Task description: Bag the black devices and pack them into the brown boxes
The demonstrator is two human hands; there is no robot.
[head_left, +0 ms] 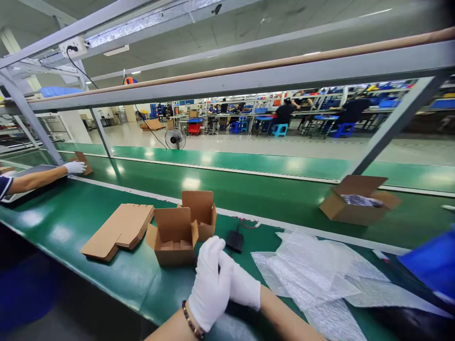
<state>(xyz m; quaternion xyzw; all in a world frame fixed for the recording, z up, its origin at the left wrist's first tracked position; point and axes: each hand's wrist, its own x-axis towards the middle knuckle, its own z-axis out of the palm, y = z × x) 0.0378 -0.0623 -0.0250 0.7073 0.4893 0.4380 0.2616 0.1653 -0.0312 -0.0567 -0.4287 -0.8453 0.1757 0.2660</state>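
Note:
Both hands wear white gloves and meet low in the middle, above the green bench. My left hand, with a bead bracelet at the wrist, lies over my right hand and closes round its fingers, which are hidden. Just beyond them lies a small black device with a thin red wire. Left of the hands stand two small open cardboard boxes.
A stack of flat cardboard blanks lies at the left and several clear bubble bags at the right. An open box sits on the belt. A co-worker's gloved hand touches a cardboard piece. A blue bin sits far right.

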